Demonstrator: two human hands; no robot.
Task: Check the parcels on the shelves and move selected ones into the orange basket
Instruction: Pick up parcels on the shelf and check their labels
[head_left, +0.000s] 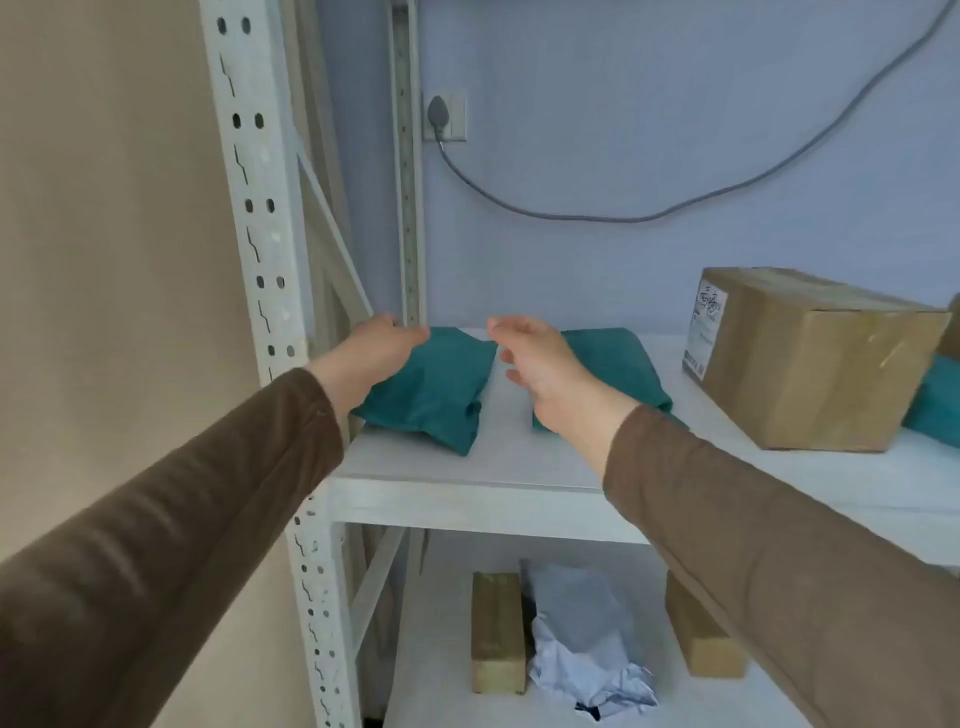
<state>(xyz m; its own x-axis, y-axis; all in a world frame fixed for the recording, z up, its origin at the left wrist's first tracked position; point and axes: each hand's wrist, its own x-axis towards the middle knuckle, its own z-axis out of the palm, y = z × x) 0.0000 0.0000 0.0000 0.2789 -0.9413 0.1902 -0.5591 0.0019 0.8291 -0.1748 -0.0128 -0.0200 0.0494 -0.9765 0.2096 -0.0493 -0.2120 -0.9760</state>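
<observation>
Two hands: my left hand (382, 345) and right hand (537, 358) reach in, fingers loose, gripping nothing.
Parcels: teal parcel (436, 389) at the shelf's (467, 478) left edge, between my hands.

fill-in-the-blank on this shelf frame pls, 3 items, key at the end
1. Both hands reach toward the leftmost ____-coloured soft parcel on the upper shelf.
2. The cardboard box with a printed label stands to the ____ of the right hand.
3. The left hand holds ____.

Missing words: teal; right; nothing
</observation>
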